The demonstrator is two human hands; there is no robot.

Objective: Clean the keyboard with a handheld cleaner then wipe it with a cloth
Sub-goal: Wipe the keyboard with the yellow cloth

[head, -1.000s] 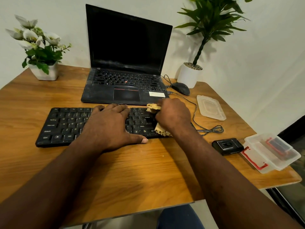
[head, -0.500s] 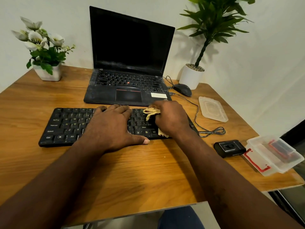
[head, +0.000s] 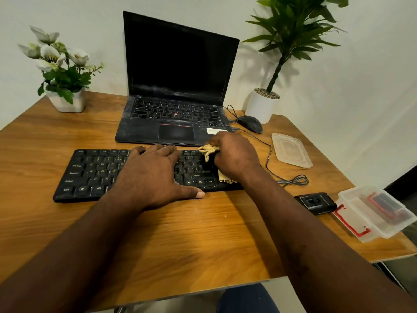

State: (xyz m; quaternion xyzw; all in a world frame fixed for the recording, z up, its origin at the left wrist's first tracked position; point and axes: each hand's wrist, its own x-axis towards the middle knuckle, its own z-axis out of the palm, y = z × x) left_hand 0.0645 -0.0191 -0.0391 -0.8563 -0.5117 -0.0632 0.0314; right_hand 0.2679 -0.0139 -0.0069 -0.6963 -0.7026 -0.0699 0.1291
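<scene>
Yellow cloth [head: 208, 151] is bunched in the right hand [head: 234, 157], fingers clamped round it, at the right end of the keyboard [head: 94, 175]. The keyboard's long axis runs leftward across the surface [head: 180, 233], under the left hand [head: 153, 175], whose fingers lie straight on the keys.

— The surface [head: 203, 233]?
— Wood grain, smooth, with a faint sheen.
— The keyboard [head: 90, 175]?
— Matt black plastic. The cloth [head: 208, 150] is yellow, woven and frayed.
— At three o'clock?
— A tub [head: 358, 208], clear glossy plastic.
</scene>
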